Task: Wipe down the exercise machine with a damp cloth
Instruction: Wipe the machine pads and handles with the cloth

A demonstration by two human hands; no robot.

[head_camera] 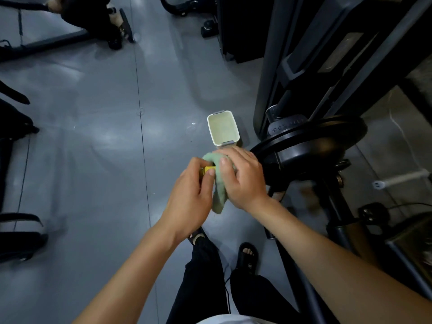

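Cloth: I hold the green cloth (218,183) bunched mid-air, beside the machine (311,146).
Hands: left hand (190,195) pinches something yellow (208,169); right hand (240,176) grips the cloth.
Tub: open on the floor (223,129).
Progress: I judge wiping not yet begun.

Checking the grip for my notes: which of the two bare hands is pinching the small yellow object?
The left hand: its thumb and fingers pinch the small yellow object, while the right hand holds the pale green cloth.
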